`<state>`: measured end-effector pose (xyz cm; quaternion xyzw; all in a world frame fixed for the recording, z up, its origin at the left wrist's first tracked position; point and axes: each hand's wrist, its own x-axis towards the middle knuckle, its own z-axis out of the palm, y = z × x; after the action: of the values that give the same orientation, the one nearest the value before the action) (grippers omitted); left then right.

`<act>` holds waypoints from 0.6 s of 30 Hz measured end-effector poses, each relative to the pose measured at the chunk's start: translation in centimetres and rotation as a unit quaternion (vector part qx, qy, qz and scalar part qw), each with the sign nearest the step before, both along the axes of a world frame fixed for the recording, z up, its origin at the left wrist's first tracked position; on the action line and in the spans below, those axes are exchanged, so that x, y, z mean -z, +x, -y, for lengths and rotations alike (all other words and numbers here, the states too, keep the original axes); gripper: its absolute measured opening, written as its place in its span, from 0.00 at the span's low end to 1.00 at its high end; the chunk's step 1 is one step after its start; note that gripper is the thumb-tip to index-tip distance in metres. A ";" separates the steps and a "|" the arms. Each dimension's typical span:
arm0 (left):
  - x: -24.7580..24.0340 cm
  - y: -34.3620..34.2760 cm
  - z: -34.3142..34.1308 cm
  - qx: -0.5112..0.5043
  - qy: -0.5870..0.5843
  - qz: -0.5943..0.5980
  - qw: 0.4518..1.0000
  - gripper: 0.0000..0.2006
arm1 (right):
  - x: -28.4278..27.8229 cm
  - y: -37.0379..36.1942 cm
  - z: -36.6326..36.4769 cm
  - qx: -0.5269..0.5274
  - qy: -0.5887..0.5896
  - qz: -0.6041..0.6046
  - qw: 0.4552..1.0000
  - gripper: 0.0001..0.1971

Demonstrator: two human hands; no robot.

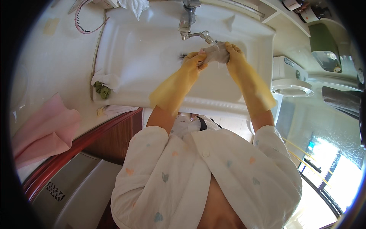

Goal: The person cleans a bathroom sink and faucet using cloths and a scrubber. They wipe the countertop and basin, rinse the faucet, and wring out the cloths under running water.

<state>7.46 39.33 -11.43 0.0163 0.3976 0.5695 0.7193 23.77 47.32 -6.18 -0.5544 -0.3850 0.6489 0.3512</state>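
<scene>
A wet grey cloth [218, 55] is stretched between my two hands over the white sink [145, 49]. My left hand [195, 61], in a yellow rubber glove, is closed on its left end, where a small pinkish patch shows. On the right end, my right hand [234, 54], gloved the same way, grips with bent fingers. Water runs from the swivel spout [206, 36] of the metal tap [188, 18] onto the cloth. A dark spot, perhaps the drain, lies just beside my left hand. Whether the cloth is a garment, I cannot tell.
On the sink's left rim lie a white cloth [109, 81] and a crumpled green one [102, 90]. Left of it are a pink cloth [51, 128] and a headband [77, 23]. A washing machine [286, 68] stands right; a grey tub [82, 191] sits lower left.
</scene>
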 end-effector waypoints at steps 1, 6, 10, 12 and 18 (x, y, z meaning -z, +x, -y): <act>0.0 0.5 -0.2 -0.049 0.001 0.001 0.999 0.10 | 0.6 0.3 -0.2 0.000 -0.018 -0.020 1.000 0.18; 1.6 0.7 -0.9 -0.080 0.088 0.065 0.991 0.12 | 1.3 -0.4 1.7 0.052 0.015 -0.068 0.996 0.19; -0.7 1.6 -1.8 0.093 0.113 0.174 0.974 0.13 | 1.4 0.1 5.2 -0.025 0.052 -0.060 0.997 0.17; -2.8 2.4 -0.7 0.088 0.030 0.045 0.995 0.13 | 2.7 0.6 5.5 -0.022 -0.092 -0.138 0.986 0.16; 0.7 -1.5 3.1 -0.058 -0.071 -0.137 0.986 0.12 | -0.9 -4.8 -3.8 -0.121 0.214 0.206 0.947 0.17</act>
<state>5.95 36.21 -12.15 0.0202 0.5324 0.5729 0.6229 18.93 51.15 -5.32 -0.5370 -0.6431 0.4607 0.2931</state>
